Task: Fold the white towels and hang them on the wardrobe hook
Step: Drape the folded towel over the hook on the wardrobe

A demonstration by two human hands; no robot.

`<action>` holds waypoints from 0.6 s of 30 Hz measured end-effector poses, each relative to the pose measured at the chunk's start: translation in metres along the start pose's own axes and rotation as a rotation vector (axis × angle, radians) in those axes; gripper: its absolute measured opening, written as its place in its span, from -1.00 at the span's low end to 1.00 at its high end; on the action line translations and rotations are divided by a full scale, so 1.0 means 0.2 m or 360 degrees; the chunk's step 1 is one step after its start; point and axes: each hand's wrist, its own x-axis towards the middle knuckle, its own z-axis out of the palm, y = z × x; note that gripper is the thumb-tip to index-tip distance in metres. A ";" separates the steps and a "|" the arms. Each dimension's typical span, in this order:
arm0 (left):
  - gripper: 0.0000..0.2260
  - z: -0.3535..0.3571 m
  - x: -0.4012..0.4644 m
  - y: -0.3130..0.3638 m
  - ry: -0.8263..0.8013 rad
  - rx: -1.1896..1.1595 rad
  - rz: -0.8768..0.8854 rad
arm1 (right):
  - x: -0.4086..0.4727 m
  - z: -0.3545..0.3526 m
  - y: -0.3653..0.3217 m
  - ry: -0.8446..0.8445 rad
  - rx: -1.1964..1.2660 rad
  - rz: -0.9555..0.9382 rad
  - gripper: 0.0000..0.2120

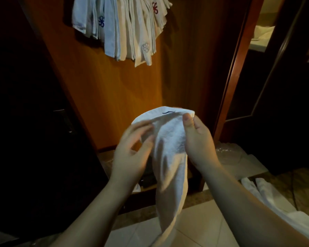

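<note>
White towel (169, 154) held in mid-air before the wooden wardrobe panel (100, 90), above the tiled floor (194, 227). Its long axis runs near vertical: the top edge is bunched between the hands, and the free end hangs down to a narrowing point toward the floor's near edge. Right hand (197, 139) pinches the upper right corner, thumb pressed against the cloth, fingers curled behind it. Left hand (130, 150) is motion-blurred; its fingers appear spread and loosely bent against the towel's left fold, though a firm grip cannot be confirmed. Hung towels (125, 27), several bearing embroidered emblems, fan out at the top of the panel. More white cloth (268, 196) lies on the floor at right.
</note>
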 end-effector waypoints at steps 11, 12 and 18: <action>-0.81 -0.33 0.31 -0.08 -0.0696 0.1291 0.0589 | 0.13 -0.24 -0.01 -0.0133 -0.0220 -0.0080 -0.73; -0.82 -0.35 0.33 -0.07 -0.0689 0.1313 0.0622 | 0.13 -0.26 -0.01 -0.0122 -0.0247 -0.0075 -0.73; -0.81 -0.33 0.33 0.05 -0.0505 0.1023 0.0336 | 0.13 -0.29 0.05 0.0023 -0.0099 0.0044 -0.63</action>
